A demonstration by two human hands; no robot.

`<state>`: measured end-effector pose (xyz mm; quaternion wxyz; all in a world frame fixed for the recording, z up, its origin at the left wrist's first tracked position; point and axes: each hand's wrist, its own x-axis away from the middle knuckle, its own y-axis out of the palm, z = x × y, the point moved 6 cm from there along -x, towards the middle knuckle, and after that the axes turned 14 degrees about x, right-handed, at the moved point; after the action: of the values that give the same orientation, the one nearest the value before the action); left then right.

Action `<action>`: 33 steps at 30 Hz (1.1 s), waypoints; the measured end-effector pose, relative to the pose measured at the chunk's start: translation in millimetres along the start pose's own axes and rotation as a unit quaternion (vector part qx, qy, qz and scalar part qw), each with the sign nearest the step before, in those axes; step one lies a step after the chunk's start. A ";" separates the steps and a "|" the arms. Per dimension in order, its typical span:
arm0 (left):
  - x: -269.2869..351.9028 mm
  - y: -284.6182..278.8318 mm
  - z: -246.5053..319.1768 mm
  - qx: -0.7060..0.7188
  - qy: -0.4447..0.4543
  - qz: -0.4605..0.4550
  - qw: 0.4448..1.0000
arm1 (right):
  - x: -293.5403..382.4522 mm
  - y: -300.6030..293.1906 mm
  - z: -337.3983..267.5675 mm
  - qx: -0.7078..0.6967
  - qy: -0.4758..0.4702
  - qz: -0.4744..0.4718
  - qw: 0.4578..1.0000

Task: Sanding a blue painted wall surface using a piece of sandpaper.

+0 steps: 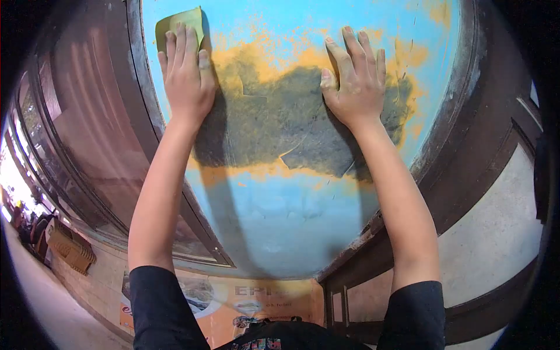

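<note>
My left hand [187, 78] lies flat over a yellow-green sheet that looks like sandpaper [192, 19], pressing it to a blue-painted wall panel [280, 197]. The sheet's far edge and corners stick out past my fingertips; the rest is hidden under them. To the right, my right hand [356, 85] rests on the same panel with its fingers spread and nothing in it. Between the hands is a worn dark grey patch [271, 118], ringed by orange paint [249, 57]. Cracks and a flaked edge show within the patch.
Dark wooden frames [446, 122] border the panel on both sides. At left is a glass pane [87, 96]. A brown plastic basket [72, 245] stands on the floor at lower left. Below the panel, an orange printed banner [223, 323] bears writing and pictures.
</note>
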<state>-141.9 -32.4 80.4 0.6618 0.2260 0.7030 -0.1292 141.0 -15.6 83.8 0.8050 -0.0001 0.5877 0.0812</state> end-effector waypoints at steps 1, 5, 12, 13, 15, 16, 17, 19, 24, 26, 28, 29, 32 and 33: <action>-3.3 6.0 4.2 -0.004 -0.002 0.014 1.000 | 1.2 0.6 0.2 0.001 -0.001 0.002 1.000; -11.7 26.7 22.0 -0.010 0.006 0.034 0.999 | 3.2 8.8 0.1 -0.012 -0.004 0.005 1.000; -11.6 69.8 75.2 0.017 0.104 -0.050 0.993 | 13.5 16.0 8.9 -0.018 0.001 0.008 1.000; -9.4 73.1 80.1 0.028 0.112 -0.065 0.991 | 14.3 15.9 10.3 -0.033 0.004 0.007 0.999; -4.3 73.7 85.5 0.023 0.130 -0.086 0.988 | 17.7 16.5 12.4 -0.043 0.003 0.013 0.999; -2.8 74.0 86.2 0.031 0.139 -0.107 0.984 | 18.5 16.2 13.2 -0.041 -0.001 0.017 0.999; -1.0 74.4 87.4 0.039 0.147 -0.129 0.980 | 19.3 15.9 14.5 -0.040 -0.005 0.021 0.999; 5.3 73.0 92.2 0.028 0.159 -0.138 0.977 | 22.7 17.6 18.4 -0.040 -0.009 0.031 0.999; 23.1 78.0 104.6 0.037 0.208 -0.236 0.949 | 29.2 17.5 21.4 -0.034 -0.014 0.000 0.999; 25.3 80.8 107.4 0.040 0.222 -0.256 0.940 | 31.2 16.1 24.5 -0.022 -0.022 -0.006 0.999; 30.0 82.2 107.2 0.046 0.235 -0.270 0.932 | 34.4 16.7 25.9 -0.009 -0.034 -0.012 0.999; 33.9 84.1 108.6 0.052 0.249 -0.285 0.924 | 35.9 17.4 26.8 -0.002 -0.039 -0.015 0.999; 44.1 89.1 109.6 0.055 0.261 -0.291 0.919 | 40.4 16.3 29.3 -0.008 -0.054 -0.017 0.998; 47.1 90.5 112.1 0.063 0.269 -0.294 0.915 | 42.9 16.0 29.7 -0.014 -0.066 -0.019 0.998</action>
<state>-0.9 -1.1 34.3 0.3638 0.0766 0.8796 -0.2966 179.7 8.6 54.0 0.8431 -0.0170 0.5324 0.0735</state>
